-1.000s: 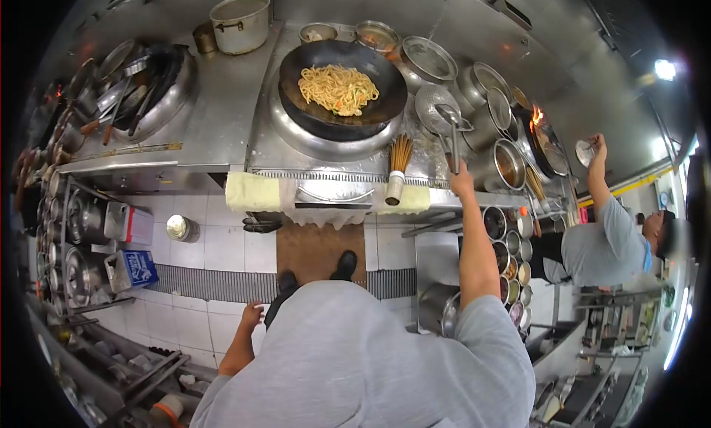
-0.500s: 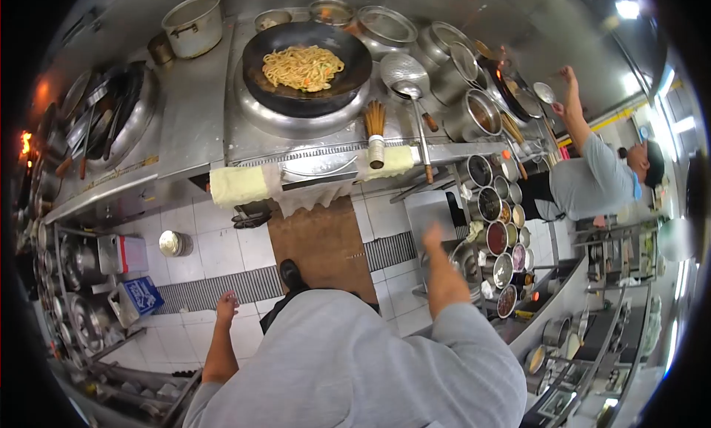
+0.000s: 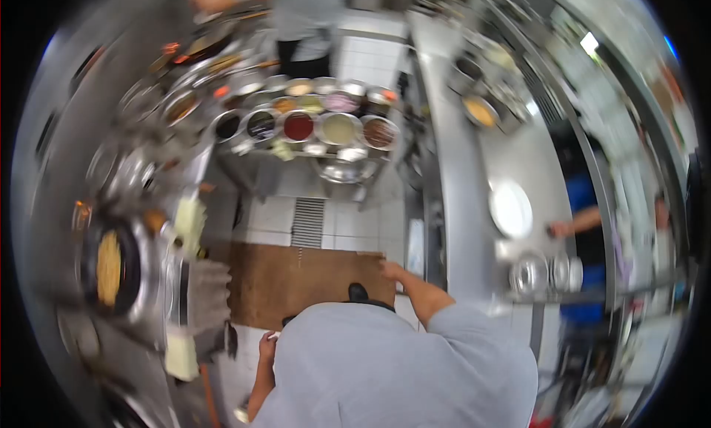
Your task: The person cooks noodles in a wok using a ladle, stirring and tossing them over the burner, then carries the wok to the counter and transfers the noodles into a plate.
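My left hand (image 3: 267, 344) hangs low beside my body with its fingers partly curled. A small pale patch shows at its fingertips, too blurred to name. My right hand (image 3: 390, 269) is out over the right edge of the brown floor mat (image 3: 311, 272), apart from any counter, its fingers smeared by motion. To the left, noodles (image 3: 109, 269) lie in a black wok (image 3: 132, 269) on the stove. Pale yellow folded cloths (image 3: 189, 224) hang along the stove's front edge.
Ahead, several round containers of sauces and ingredients (image 3: 298, 126) crowd a stand. A co-worker (image 3: 307, 21) is beyond it. Along the right runs a steel counter (image 3: 463, 198) with a white plate (image 3: 510, 209) and glass bowls (image 3: 529, 272). Another person's hand (image 3: 564, 228) reaches in there.
My view has swung right, away from the stove. The wok of noodles is now at the left, and the container stand and co-worker are ahead. The right-hand counter has come into fuller view.
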`<state>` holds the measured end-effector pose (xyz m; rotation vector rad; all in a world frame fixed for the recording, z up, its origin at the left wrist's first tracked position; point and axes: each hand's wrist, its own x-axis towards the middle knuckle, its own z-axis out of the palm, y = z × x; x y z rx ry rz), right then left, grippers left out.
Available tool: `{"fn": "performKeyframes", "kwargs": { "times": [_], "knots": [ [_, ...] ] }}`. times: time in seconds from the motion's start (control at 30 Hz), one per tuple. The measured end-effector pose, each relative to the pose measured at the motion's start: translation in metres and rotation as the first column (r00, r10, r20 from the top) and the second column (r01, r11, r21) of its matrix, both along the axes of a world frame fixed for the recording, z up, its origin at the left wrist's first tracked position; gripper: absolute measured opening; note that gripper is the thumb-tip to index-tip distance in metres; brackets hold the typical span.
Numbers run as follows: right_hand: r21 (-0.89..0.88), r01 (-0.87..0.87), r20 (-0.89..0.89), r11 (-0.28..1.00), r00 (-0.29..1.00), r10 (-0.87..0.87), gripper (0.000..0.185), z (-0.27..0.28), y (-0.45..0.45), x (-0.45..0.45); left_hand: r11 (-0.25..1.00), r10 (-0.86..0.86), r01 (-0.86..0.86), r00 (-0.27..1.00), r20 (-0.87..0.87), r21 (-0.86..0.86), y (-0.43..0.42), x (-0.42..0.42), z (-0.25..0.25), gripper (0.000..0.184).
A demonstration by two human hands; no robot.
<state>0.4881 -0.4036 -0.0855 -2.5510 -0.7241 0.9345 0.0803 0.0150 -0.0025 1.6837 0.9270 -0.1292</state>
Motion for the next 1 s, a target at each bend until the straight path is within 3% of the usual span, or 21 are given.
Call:
{"fn": "performKeyframes", "kwargs": {
  "times": [0.03,0.13,0.2,0.27,0.3,0.33,0.37,0.4,0.43,0.47,0.5,0.53,0.6,0.67,0.7,0.73,0.8,0.83,0.9,0.97,1.0],
  "knots": [
    [0.030,0.080,0.045,0.996,0.996,-0.082,0.062,0.015,0.003,-0.001,0.998,0.000,0.001,1.000,0.009,-0.055,0.009,0.020,0.003,0.030],
    [0.056,0.279,-0.058,0.958,0.959,-0.276,0.064,0.084,0.011,0.009,0.994,-0.104,0.100,0.987,-0.124,-0.039,0.014,0.107,0.043,0.030],
    [0.098,0.354,-0.208,0.930,0.921,-0.329,0.061,0.144,-0.004,0.018,0.998,-0.047,0.044,0.997,-0.053,-0.053,-0.003,0.156,0.042,0.031],
    [0.290,0.212,-0.100,0.933,0.976,-0.191,0.057,0.020,-0.027,0.005,0.984,0.025,-0.021,0.999,0.022,-0.179,-0.018,0.186,0.021,0.033],
    [0.225,0.263,-0.228,0.938,0.950,-0.211,0.054,0.034,-0.035,-0.007,0.981,-0.092,0.084,0.995,-0.037,-0.176,-0.032,0.198,0.030,0.033],
    [0.199,0.168,-0.197,0.966,0.972,-0.128,0.053,-0.023,-0.050,-0.020,0.982,-0.189,0.189,0.982,0.005,-0.002,-0.055,0.204,0.037,0.033],
    [0.164,0.146,-0.344,0.976,0.935,-0.082,0.053,-0.045,-0.067,-0.032,0.975,-0.223,0.219,0.967,-0.120,-0.048,-0.074,0.212,0.045,0.033],
    [0.164,0.087,-0.353,0.983,0.935,-0.023,0.054,-0.057,-0.085,-0.042,0.927,-0.373,0.376,0.924,-0.080,0.020,-0.085,0.212,0.040,0.033],
    [-0.079,-0.019,-0.449,0.997,0.893,-0.019,0.054,-0.038,-0.090,-0.044,0.845,-0.526,0.522,0.851,0.002,0.115,-0.097,0.213,0.054,0.034],
    [-0.131,0.056,-0.587,0.990,0.800,-0.123,0.056,-0.125,-0.129,-0.061,0.815,-0.574,0.573,0.819,-0.009,0.082,-0.104,0.213,0.068,0.034],
    [-0.267,0.177,-0.671,0.947,0.671,-0.315,0.059,-0.046,-0.108,-0.067,0.769,-0.639,0.638,0.769,-0.012,0.041,-0.099,0.210,0.077,0.034],
    [-0.419,0.280,-0.689,0.864,0.522,-0.503,0.062,0.048,-0.084,-0.071,0.800,-0.597,0.597,0.802,-0.020,0.057,-0.085,0.199,0.072,0.034],
    [-0.445,0.288,-0.667,0.848,0.525,-0.528,0.069,0.061,-0.082,-0.069,0.955,-0.295,0.294,0.955,0.039,0.026,-0.072,0.174,0.042,0.034],
    [-0.388,0.306,-0.681,0.869,0.540,-0.494,0.063,0.047,-0.079,-0.059,0.979,-0.081,0.092,0.995,-0.062,0.183,-0.053,0.146,0.026,0.034],
    [-0.343,0.334,-0.695,0.878,0.539,-0.476,0.058,0.039,-0.079,-0.054,0.991,0.020,-0.014,0.999,-0.046,0.132,-0.045,0.122,0.015,0.034],
    [-0.269,0.288,-0.600,0.919,0.696,-0.394,0.048,0.040,-0.074,-0.047,0.990,0.120,-0.117,0.992,-0.034,0.079,-0.036,0.104,0.008,0.034],
    [-0.219,0.271,-0.518,0.937,0.782,-0.347,0.049,0.055,-0.046,-0.015,0.991,0.133,-0.124,0.957,-0.259,0.051,-0.033,0.079,0.035,0.031],
    [-0.172,0.247,-0.446,0.954,0.844,-0.299,0.050,0.067,-0.034,-0.007,0.988,0.153,-0.147,0.948,-0.277,0.044,-0.028,0.061,0.027,0.029],
    [-0.002,0.047,-0.340,0.999,0.940,-0.044,0.058,-0.073,-0.038,0.035,0.986,0.164,-0.164,0.940,-0.300,0.024,-0.037,0.029,0.012,0.028],
    [-0.024,0.223,-0.227,0.975,0.948,-0.222,0.068,-0.021,0.014,0.062,0.941,0.293,-0.327,0.918,-0.266,-0.091,-0.045,0.007,0.012,0.028],
    [0.064,0.164,0.018,0.984,0.986,-0.165,0.075,-0.007,0.037,0.074,0.943,0.282,-0.318,0.922,-0.267,-0.102,-0.051,-0.001,0.011,0.028]
  ]
}}
